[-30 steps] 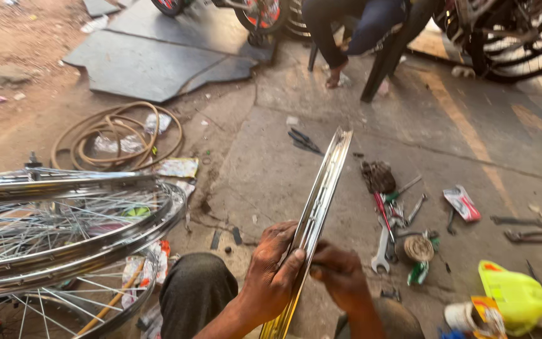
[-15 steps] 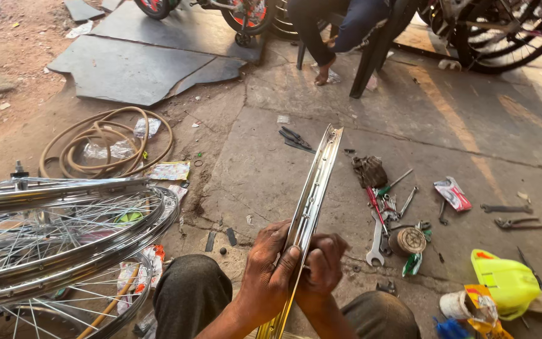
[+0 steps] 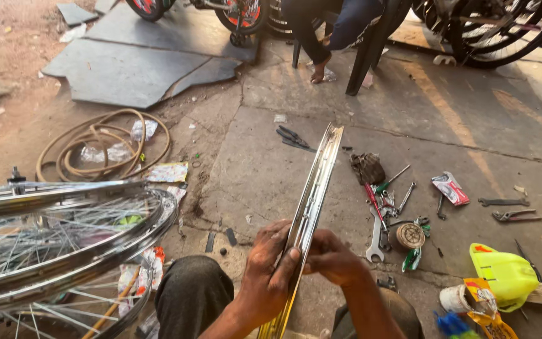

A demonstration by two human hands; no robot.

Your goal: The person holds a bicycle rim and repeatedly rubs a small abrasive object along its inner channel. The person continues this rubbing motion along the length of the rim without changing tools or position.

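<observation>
Cracked concrete floor (image 3: 490, 125), dusty, giving way to bare dirt at far left. Dark flat slabs (image 3: 133, 66) lie at the top, beside parked cycle wheels and a seated person's legs (image 3: 327, 37).

A bare chrome wheel rim (image 3: 315, 201), thin and shiny, stands on edge between the person's knees, running away from the camera. The left hand (image 3: 271, 267) wraps its near part, fingers clenched over the edge; the right hand (image 3: 334, 257) grips the other side, just opposite.

Spoked wheels (image 3: 64, 238), stacked, sit at lower left. A coiled tan hose (image 3: 105, 147) lies beyond them. To the right: scattered spanners (image 3: 377, 242), pliers (image 3: 515, 215), a grimy rag (image 3: 367, 168), a yellow plastic container (image 3: 503, 273).
</observation>
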